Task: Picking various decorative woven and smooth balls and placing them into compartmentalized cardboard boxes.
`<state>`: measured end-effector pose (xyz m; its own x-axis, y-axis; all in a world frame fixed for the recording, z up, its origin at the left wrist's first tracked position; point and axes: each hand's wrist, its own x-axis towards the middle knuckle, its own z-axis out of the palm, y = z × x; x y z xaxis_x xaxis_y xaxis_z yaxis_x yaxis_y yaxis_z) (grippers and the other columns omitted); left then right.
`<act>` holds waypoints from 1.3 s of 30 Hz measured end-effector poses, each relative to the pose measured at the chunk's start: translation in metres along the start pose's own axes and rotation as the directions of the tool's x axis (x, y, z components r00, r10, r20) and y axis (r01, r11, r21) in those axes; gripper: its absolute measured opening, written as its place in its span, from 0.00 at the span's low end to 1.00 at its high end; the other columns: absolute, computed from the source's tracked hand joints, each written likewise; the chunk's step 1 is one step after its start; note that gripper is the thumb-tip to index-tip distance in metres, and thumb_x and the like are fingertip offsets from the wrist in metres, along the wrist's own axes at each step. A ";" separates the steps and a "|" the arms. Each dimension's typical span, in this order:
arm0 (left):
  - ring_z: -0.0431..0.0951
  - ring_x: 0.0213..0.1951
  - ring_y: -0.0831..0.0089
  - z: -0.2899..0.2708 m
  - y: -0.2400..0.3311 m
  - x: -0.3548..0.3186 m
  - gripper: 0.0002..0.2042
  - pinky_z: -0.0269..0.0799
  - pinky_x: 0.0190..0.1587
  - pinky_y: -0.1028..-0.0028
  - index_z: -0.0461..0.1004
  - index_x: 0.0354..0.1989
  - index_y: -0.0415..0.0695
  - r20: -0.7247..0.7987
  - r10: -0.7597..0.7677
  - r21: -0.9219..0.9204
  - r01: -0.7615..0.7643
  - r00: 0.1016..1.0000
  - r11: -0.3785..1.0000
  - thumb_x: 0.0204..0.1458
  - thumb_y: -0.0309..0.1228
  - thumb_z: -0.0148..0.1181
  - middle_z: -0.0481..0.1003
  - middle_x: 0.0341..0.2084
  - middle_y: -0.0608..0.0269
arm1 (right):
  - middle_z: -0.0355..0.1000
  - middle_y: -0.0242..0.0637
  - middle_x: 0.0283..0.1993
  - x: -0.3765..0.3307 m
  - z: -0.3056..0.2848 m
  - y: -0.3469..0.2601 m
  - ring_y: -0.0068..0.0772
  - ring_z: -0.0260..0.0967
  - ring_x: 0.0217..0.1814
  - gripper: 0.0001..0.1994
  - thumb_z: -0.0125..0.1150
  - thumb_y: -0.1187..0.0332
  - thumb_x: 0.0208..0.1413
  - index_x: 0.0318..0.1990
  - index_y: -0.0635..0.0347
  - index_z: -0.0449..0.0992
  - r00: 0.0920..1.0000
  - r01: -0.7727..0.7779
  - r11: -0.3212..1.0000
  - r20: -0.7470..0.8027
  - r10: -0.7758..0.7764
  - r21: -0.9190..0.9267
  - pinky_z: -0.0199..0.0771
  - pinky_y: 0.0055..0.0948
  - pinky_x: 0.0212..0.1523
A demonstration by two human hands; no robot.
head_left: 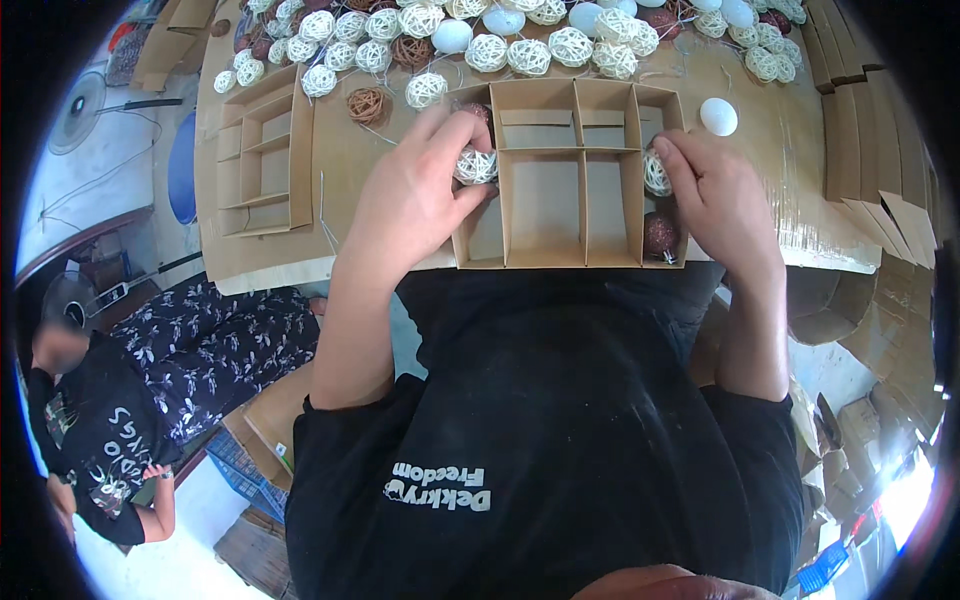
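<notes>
In front of me at the table's near edge lies a cardboard box split by dividers into compartments. My left hand is closed on a white woven ball in the left column, below a dark red glitter ball. On the opposite side my right hand pinches another white woven ball in the right column. Below that one, a dark red glitter ball rests in the same column. The middle compartments hold no balls.
Many white woven, pale smooth and brown balls cover the table's far side. A brown woven ball and a white smooth ball lie nearer. Another divided box is at left; cardboard boxes stack at right. A person sits at far left.
</notes>
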<state>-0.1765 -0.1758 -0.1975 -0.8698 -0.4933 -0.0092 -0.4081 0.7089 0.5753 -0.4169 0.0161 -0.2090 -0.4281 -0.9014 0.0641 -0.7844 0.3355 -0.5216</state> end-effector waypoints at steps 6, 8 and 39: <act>0.77 0.40 0.59 0.001 -0.002 0.001 0.20 0.75 0.45 0.62 0.72 0.46 0.44 -0.005 0.005 -0.016 -0.005 1.000 1.000 0.45 0.22 0.73 0.73 0.41 0.60 | 0.78 0.48 0.34 -0.004 -0.005 0.008 0.49 0.77 0.34 0.14 0.62 0.59 0.68 0.45 0.63 0.83 0.980 -0.093 0.954 0.198 0.036 0.285 0.75 0.43 0.36; 0.77 0.40 0.59 0.001 -0.001 0.001 0.20 0.75 0.44 0.62 0.72 0.46 0.44 0.006 -0.008 -0.016 0.008 1.000 1.000 0.45 0.22 0.73 0.72 0.41 0.60 | 0.75 0.43 0.30 -0.003 0.000 0.000 0.38 0.74 0.29 0.13 0.68 0.59 0.65 0.44 0.62 0.84 0.993 -0.103 0.974 -0.040 0.114 0.202 0.72 0.37 0.32; 0.79 0.41 0.56 0.004 0.006 0.003 0.19 0.75 0.44 0.58 0.73 0.46 0.45 -0.042 -0.081 0.071 0.084 0.996 0.994 0.45 0.21 0.72 0.73 0.41 0.59 | 0.79 0.48 0.32 -0.010 -0.012 0.015 0.44 0.79 0.31 0.15 0.64 0.59 0.67 0.53 0.59 0.82 0.974 -0.027 0.962 0.223 -0.035 0.272 0.77 0.39 0.35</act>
<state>-0.1828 -0.1707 -0.1969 -0.8215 -0.5698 -0.0217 -0.4985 0.6991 0.5126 -0.4296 0.0337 -0.2076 -0.2896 -0.9510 -0.1087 -0.6207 0.2730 -0.7350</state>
